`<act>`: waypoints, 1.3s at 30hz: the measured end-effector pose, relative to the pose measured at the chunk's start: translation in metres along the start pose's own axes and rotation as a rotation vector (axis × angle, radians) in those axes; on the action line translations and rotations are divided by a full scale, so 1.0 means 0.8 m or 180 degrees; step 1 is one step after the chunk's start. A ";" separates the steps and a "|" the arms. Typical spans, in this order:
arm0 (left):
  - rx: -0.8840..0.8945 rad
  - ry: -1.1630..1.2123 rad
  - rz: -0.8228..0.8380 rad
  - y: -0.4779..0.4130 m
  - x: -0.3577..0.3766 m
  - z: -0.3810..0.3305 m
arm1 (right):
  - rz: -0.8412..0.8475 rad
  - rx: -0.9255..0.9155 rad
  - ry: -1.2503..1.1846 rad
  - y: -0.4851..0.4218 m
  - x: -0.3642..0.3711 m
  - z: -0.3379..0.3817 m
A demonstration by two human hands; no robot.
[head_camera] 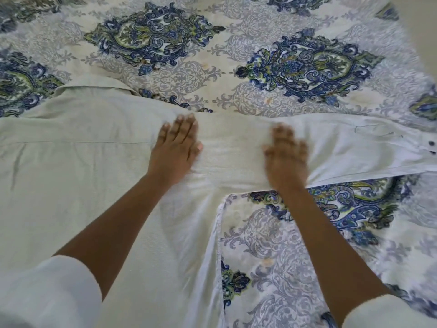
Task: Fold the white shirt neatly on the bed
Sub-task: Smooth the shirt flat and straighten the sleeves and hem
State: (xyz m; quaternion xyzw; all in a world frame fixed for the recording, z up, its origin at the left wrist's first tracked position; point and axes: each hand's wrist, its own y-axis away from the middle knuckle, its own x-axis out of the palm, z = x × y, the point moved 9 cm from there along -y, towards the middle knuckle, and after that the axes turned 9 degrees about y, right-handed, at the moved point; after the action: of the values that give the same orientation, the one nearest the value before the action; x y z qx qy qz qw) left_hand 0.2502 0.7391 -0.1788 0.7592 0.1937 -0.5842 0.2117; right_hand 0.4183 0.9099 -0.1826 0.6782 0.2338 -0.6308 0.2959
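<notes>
The white shirt (78, 162) lies spread back-up over the left half of the bed, its collar (94, 85) at the far edge. One sleeve (350, 150) stretches out flat to the right, ending in a cuff with dark buttons (430, 147). My left hand (176, 147) rests palm-down, fingers apart, on the shoulder where the sleeve begins. My right hand (287, 156) lies flat on the sleeve a little further right, blurred, fingers spread. Neither hand grips the cloth.
The bed is covered by a white bedspread (272, 79) with blue and green paisley medallions, visible beyond the shirt and to the right of its side edge (220, 245). The bed's corner falls away at the top right (423, 24).
</notes>
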 end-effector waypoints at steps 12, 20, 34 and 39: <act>0.0125 0.0174 -0.0145 -0.019 0.007 -0.041 | 0.0328 -0.0017 0.0341 -0.011 0.010 -0.029; 0.0449 -0.0163 0.0151 -0.037 -0.001 -0.030 | 0.0022 -0.0877 -0.0038 0.009 -0.017 0.120; 0.0493 0.0075 0.0307 -0.031 0.024 -0.124 | 0.0000 -0.0620 0.0161 0.019 0.001 0.032; 0.0003 0.0229 0.0178 -0.043 0.021 -0.134 | -0.0175 0.0105 -0.0239 0.014 -0.022 -0.104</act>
State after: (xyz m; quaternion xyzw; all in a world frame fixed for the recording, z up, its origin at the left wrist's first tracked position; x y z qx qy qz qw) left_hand 0.3217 0.8276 -0.1738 0.7850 0.1796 -0.5504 0.2204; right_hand 0.4839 0.9607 -0.1611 0.6521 0.2306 -0.6675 0.2758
